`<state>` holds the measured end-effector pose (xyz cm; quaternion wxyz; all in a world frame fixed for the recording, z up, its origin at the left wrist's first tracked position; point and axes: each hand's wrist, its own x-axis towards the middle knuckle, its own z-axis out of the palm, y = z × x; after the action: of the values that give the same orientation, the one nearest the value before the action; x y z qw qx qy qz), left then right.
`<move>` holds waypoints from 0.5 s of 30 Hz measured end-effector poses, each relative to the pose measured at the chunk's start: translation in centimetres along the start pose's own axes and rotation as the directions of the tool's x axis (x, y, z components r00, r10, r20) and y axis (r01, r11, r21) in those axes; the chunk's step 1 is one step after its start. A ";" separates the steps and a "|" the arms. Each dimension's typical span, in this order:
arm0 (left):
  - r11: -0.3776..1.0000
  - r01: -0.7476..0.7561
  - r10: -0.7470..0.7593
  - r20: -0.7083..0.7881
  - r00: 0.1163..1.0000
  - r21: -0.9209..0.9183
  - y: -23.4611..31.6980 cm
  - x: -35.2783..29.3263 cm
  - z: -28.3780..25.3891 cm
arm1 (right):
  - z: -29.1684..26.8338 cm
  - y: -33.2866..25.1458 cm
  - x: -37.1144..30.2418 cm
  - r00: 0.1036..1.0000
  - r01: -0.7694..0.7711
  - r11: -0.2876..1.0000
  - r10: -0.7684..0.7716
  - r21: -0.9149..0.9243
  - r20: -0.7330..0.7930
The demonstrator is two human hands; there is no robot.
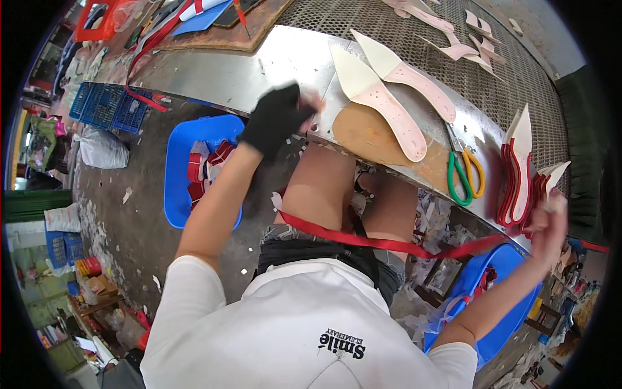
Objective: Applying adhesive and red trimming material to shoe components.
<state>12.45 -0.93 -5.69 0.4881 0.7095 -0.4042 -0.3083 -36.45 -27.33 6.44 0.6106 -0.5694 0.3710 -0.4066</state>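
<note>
We list: left hand [278,120], black-gloved, over the metal tabletop [240,74] near its front edge, fingers too blurred for us to tell any grip; right hand [549,223], bare, at the outer red-edged stack [543,186], its hold likewise unclear to us; that stack lies at the table's right end, beside an inner red-edged stack [516,172], both presumably piled there for easy reach; scissors [461,150], green-and-yellow-handled, apparently parked handles-outward for quick pickup; two pale blade-shaped pieces [374,97], cream-pointed, pink and dotted at the rounded end, one overlapping a smooth tan board [356,133]; one glossy red strip [350,238], ribbon-like, lying across the lap.
</note>
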 end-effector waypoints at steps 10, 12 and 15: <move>0.891 -0.327 0.209 -0.355 0.911 -0.316 2.7 3.5 3.9 | 22.0 9.4 -0.4 0.934 0.197 0.914 -0.066 -0.355 0.351; 0.903 -0.307 0.203 -0.332 0.921 -0.300 3.6 0.7 3.3 | 23.2 8.7 -0.7 0.871 0.277 0.853 -0.027 -0.443 0.491; 0.899 -0.322 0.225 -0.318 0.921 -0.297 5.9 -1.2 2.3 | 23.1 7.6 -1.1 0.827 0.459 0.714 -0.125 -0.529 0.549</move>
<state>8.34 -2.07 -0.87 0.6945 0.5848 -0.3685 -0.1998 -15.19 -17.12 0.60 0.3752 -0.8768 0.2272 -0.1971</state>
